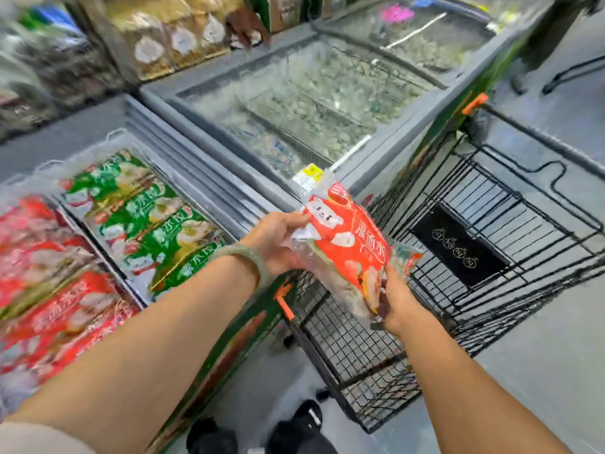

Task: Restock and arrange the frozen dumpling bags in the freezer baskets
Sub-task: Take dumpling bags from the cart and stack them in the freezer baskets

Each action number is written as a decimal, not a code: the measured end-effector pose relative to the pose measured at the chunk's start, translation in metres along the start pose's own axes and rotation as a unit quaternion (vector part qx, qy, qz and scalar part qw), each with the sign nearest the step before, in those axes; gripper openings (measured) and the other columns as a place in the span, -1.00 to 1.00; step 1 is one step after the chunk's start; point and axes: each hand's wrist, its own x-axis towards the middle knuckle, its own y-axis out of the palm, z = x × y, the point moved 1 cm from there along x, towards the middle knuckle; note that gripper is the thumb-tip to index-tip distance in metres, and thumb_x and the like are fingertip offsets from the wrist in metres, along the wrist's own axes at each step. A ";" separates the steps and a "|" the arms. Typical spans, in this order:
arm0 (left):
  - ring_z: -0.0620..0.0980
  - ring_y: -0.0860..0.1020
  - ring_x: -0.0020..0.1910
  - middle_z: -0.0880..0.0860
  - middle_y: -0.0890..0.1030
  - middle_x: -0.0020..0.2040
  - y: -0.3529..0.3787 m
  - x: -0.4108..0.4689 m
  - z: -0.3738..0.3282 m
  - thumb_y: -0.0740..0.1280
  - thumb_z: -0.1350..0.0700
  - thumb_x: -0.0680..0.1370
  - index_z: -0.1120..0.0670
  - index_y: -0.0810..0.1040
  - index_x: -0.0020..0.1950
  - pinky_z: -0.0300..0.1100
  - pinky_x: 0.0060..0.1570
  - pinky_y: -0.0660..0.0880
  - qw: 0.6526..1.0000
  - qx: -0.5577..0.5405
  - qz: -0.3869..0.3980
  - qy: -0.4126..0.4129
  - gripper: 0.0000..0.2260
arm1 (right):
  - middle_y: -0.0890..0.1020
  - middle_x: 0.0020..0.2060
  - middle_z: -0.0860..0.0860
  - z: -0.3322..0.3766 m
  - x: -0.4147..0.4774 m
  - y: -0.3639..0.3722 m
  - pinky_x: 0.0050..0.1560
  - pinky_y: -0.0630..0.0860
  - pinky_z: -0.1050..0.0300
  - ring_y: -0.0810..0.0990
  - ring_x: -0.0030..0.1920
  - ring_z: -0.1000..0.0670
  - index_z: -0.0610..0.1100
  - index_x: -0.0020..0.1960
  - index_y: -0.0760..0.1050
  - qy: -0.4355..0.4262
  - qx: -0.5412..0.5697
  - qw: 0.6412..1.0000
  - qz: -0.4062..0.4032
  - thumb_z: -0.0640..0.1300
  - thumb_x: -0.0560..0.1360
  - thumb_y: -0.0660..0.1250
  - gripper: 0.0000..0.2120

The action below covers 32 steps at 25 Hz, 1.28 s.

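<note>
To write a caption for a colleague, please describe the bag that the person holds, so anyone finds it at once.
Find the black wire cart beside the chest freezer. Above it, the left hand and right hand grip a red dumpling bag. It alone is in the air; the other red bags and green bags lie in the freezer.

Shelf goods blurred, held bag partly behind right hand, possibly two.

Blurred white characters on red dumpling bag, four illegible round marks on cart plate
</note>
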 end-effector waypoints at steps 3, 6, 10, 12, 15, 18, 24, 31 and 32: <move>0.14 0.69 -0.16 0.17 0.70 -0.05 -0.039 -0.036 -0.023 0.12 0.13 0.60 0.19 0.55 0.17 0.11 -0.08 0.61 0.999 -0.034 -0.027 0.022 -0.71 | 0.71 -0.10 -0.13 -0.003 -0.014 0.056 0.01 0.60 -0.10 0.68 -0.11 -0.13 -0.11 0.01 0.65 -0.015 0.067 0.993 0.097 0.29 0.55 0.01 -0.40; 0.16 0.70 -0.16 0.18 0.71 -0.10 -0.093 -0.079 -0.044 0.11 0.15 0.58 0.21 0.58 0.09 0.06 -0.10 0.63 0.993 -0.075 -0.064 0.071 -0.72 | 0.71 -0.22 -0.14 -0.013 -0.029 0.116 -0.17 0.63 -0.10 0.70 -0.24 -0.13 -0.17 0.00 0.57 -0.034 0.083 0.987 0.135 0.03 0.62 0.00 -0.57; 0.09 0.70 -0.31 0.19 0.70 -0.17 -0.176 -0.143 -0.064 0.08 0.22 0.59 0.22 0.58 -0.02 -0.06 -0.31 0.65 0.983 -0.063 -0.138 0.103 -0.72 | 0.70 -0.38 -0.09 -0.038 -0.049 0.195 -0.35 0.63 -0.02 0.68 -0.40 -0.05 -0.18 -0.08 0.55 -0.060 0.007 0.987 0.149 -0.15 0.59 0.06 -0.70; -0.03 0.66 -0.41 0.13 0.63 -0.18 -0.222 -0.176 -0.066 0.10 0.23 0.61 0.16 0.55 -0.10 -0.20 -0.43 0.61 0.971 0.004 -0.215 0.100 -0.76 | 0.69 -0.42 -0.02 -0.053 -0.057 0.233 -0.42 0.61 0.06 0.67 -0.44 0.01 -0.14 -0.11 0.53 -0.082 -0.035 0.983 0.158 -0.18 0.59 0.08 -0.74; 0.06 0.60 -0.15 0.11 0.59 -0.10 -0.295 -0.222 -0.059 0.13 0.23 0.63 0.12 0.49 -0.09 0.04 0.00 0.58 0.949 0.072 -0.299 0.071 -0.82 | 0.69 -0.38 0.02 -0.079 -0.074 0.302 -0.45 0.58 0.21 0.65 -0.43 0.07 -0.13 0.04 0.52 -0.133 -0.131 0.966 0.178 -0.23 0.60 0.09 -0.78; 0.12 0.53 -0.06 0.14 0.53 -0.10 -0.365 -0.265 -0.043 0.17 0.22 0.63 0.16 0.49 -0.08 0.11 0.11 0.53 0.914 0.123 -0.384 0.038 -0.86 | 0.65 -0.22 -0.02 -0.109 -0.091 0.371 -0.50 0.51 0.28 0.63 -0.35 0.05 -0.11 0.06 0.51 -0.153 -0.207 0.943 0.211 -0.25 0.61 0.10 -0.78; 0.04 0.53 -0.36 0.35 0.59 -0.17 -0.440 -0.323 -0.009 0.20 0.25 0.61 0.19 0.50 -0.09 -0.19 -0.20 0.52 0.878 0.090 -0.470 0.019 -0.88 | 0.67 -0.06 -0.01 -0.143 -0.113 0.466 -0.25 0.50 0.16 0.63 -0.16 0.00 -0.11 0.22 0.51 -0.178 -0.338 0.886 0.263 -0.20 0.60 0.17 -0.75; -0.16 0.34 -0.75 -0.06 0.41 -0.59 -0.479 -0.309 0.007 0.06 0.21 0.67 0.07 0.32 -0.29 -0.42 -0.63 0.37 0.875 -0.147 -0.461 0.015 -0.68 | 0.69 -0.33 0.14 -0.132 -0.121 0.550 -0.45 0.45 0.33 0.61 -0.38 0.16 -0.07 -0.10 0.59 -0.205 -0.407 0.825 0.333 -0.20 0.58 0.18 -0.78; -0.16 0.36 -0.71 -0.05 0.42 -0.57 -0.485 -0.304 0.003 0.07 0.20 0.67 0.07 0.33 -0.28 -0.40 -0.59 0.39 0.871 -0.163 -0.464 0.021 -0.69 | 0.69 -0.33 0.13 -0.129 -0.116 0.562 -0.45 0.47 0.34 0.62 -0.38 0.17 -0.08 -0.11 0.59 -0.206 -0.405 0.823 0.341 -0.22 0.58 0.19 -0.78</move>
